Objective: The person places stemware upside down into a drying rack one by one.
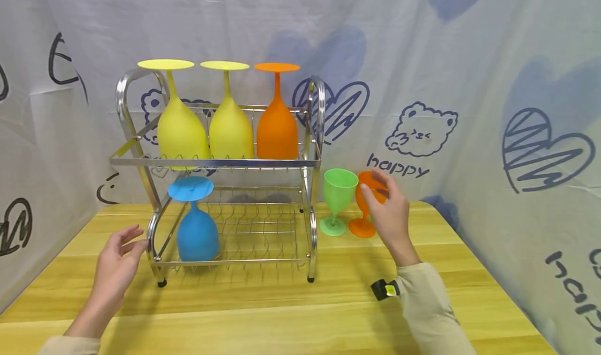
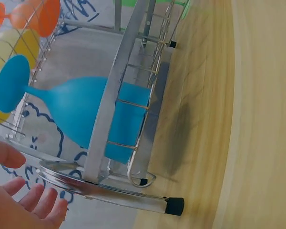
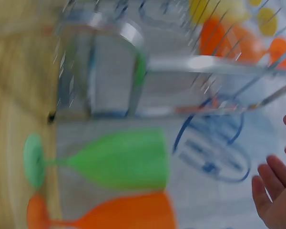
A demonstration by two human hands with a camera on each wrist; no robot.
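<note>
My right hand [image 1: 387,209] hovers with spread fingers in front of an upright orange goblet [image 1: 360,228] on the wooden table [image 1: 300,313]. It holds nothing. The blurred right wrist view shows that hand [image 3: 276,191] apart from the orange goblet [image 3: 128,212] and the green goblet [image 3: 119,157]. The green goblet [image 1: 339,191] stands just left of the orange one. My left hand [image 1: 117,261] is relaxed and empty beside the left end of a two-tier metal rack [image 1: 216,162]. A blue goblet [image 1: 197,235] stands upside down on the rack's lower tier, close to that hand [image 2: 19,205].
On the rack's upper tier two yellow goblets [image 1: 180,131] and a second orange goblet [image 1: 277,133] stand upside down. A printed white cloth [image 1: 469,84] walls in the table on three sides. A small device [image 1: 386,289] sits on my right wrist.
</note>
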